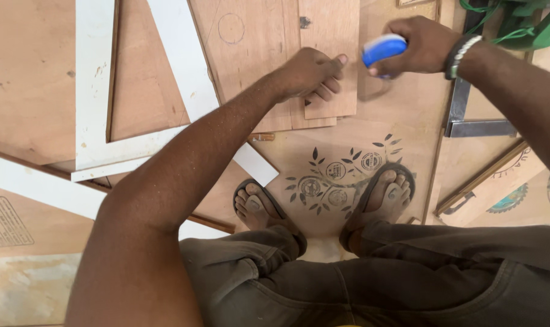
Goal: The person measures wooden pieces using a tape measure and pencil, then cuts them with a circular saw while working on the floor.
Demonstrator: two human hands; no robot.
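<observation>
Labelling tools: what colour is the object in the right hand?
Blue with a white band, gripped in the right hand: the handheld tool. Head view shows it best.
</observation>
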